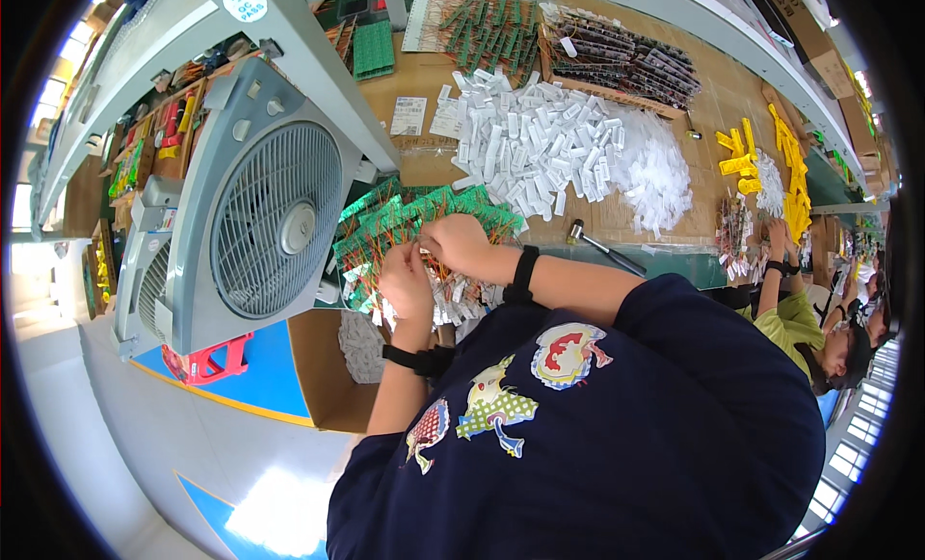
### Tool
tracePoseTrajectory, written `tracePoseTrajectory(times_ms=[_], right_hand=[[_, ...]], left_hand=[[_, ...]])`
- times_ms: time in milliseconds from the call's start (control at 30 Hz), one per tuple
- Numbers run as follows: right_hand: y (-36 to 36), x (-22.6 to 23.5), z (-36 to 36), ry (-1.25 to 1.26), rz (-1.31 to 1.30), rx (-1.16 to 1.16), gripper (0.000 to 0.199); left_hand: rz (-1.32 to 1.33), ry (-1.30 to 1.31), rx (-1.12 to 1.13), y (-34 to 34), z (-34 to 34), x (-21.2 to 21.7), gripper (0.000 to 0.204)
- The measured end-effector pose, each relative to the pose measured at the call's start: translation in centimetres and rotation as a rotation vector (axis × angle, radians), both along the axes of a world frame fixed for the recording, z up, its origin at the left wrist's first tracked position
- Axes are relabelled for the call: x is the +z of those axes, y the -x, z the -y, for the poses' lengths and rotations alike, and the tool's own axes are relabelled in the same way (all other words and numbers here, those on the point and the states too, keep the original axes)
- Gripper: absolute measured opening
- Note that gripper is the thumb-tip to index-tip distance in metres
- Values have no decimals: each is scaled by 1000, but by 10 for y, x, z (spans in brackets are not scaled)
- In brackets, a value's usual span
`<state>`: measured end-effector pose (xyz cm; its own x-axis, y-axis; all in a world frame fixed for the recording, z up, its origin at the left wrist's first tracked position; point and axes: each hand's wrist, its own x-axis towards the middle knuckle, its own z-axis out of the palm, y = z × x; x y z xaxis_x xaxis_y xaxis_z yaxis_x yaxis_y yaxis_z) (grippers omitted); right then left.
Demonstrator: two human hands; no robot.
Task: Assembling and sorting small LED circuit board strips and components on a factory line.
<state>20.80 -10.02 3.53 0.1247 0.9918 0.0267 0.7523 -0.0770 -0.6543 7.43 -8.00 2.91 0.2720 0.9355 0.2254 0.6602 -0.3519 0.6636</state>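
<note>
My left hand and my right hand come together over a heap of green circuit boards with thin orange-red wires. Both hands are closed, thumbs and fingers pinched with the tips almost meeting. What sits between the fingertips is too small to make out; wires run close around them. Small white pieces hang or lie at the near side of the boards, below my right hand. Beyond the hands spreads a large pile of small white plastic casings, beside a heap of translucent pieces.
A grey box fan stands at the left by a metal post. A hammer lies right of my hands. Dark wired boards fill a box at the back. An open carton stands below. Another person works at right near yellow parts.
</note>
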Motion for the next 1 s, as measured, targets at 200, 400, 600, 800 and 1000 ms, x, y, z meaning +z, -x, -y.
tracePoseTrajectory(times_ms=[200,400,600,800,1000], right_hand=[[-28,21,-3,-133,-93,339,16],[-25,8,-4,-103,-70,245,17],[0,7,5,-112,-33,87,18],[-23,9,-1,-110,-125,356,17],[9,12,5,-131,2,-105,15]], left_hand=[[261,567,-338,32,-55,28,11],[195,282,-190,11,-27,13,11],[85,-16,84,0,13,12,12],[423,677,-302,42,-34,4,11],[111,-105,76,-10,16,11,9]])
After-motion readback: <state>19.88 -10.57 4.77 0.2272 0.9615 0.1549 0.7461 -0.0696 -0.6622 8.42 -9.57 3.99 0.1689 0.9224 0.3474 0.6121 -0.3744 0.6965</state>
